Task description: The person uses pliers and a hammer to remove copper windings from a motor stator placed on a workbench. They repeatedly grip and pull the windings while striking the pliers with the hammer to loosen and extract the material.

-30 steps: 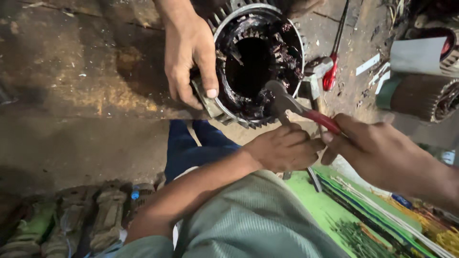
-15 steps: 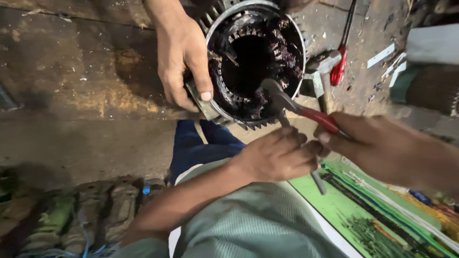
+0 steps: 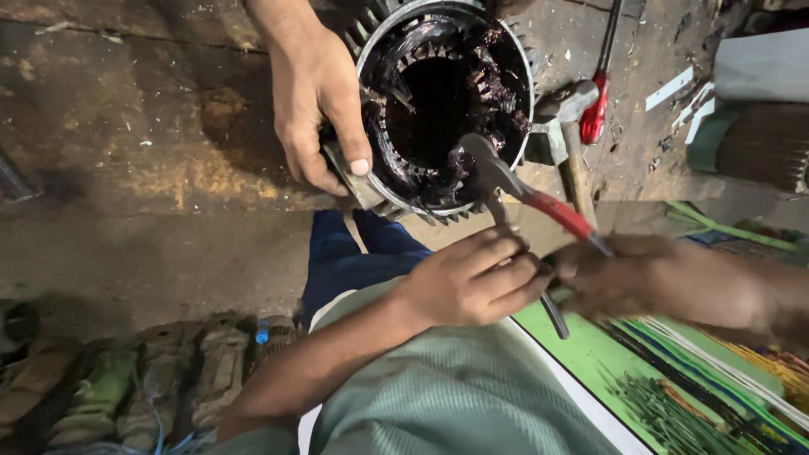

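Observation:
A round motor stator [image 3: 506,93] with dark burnt windings lies on its side on the dirty floor. Another person's hand [image 3: 316,101] reaches in from the top and grips its left rim. My right hand [image 3: 624,274], blurred, holds red-handled pliers [image 3: 514,185] whose jaws sit on the windings at the stator's lower inner edge. My left hand [image 3: 472,286] is closed around a thin dark metal rod [image 3: 552,316], which runs up toward the stator beside the pliers. My two hands almost touch.
A hammer [image 3: 565,126] and a red-handled screwdriver [image 3: 597,114] lie right of the stator. Another wound motor part [image 3: 758,143] sits at the far right. A green printed board [image 3: 590,371] lies under my right arm. Old grimy parts [image 3: 168,388] line the lower left.
The pliers' jaws stay at the stator's lower edge while my right hand jerks and blurs. My left hand has closed in toward the right hand. The other person's hand keeps its grip.

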Motion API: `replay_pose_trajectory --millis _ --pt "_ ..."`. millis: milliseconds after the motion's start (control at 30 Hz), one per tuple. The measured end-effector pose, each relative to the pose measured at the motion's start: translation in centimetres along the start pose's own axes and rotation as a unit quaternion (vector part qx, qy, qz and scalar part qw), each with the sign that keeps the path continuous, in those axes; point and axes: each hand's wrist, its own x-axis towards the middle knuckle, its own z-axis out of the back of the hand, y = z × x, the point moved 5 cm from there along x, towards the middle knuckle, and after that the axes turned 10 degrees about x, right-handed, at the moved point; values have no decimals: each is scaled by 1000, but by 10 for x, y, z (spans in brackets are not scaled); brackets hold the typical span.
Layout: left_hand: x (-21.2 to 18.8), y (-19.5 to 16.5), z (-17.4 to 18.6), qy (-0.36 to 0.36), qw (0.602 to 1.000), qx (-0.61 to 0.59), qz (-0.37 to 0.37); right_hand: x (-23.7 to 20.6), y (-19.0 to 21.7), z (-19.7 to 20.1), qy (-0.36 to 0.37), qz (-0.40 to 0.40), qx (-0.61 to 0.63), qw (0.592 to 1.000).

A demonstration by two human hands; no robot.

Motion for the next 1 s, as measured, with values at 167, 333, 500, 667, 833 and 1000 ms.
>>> replay_pose_trajectory --millis 167,333,500,667,833,1000 --pt "-10 12 25 -3 995 93 43 8 -28 5 80 10 85 993" --pt "2 61 42 116 941 148 282 14 -35 10 71 43 116 990" --pt "23 72 41 152 933 109 308 11 -24 0 88 47 102 990" --pt "27 71 43 130 928 127 326 22 -27 -28 -101 20 -48 994" --pt "26 71 46 131 940 131 288 16 15 -35 -396 250 -456 757" --pt "26 69 45 108 941 136 290 -30 31 -60 -439 478 -602 466"
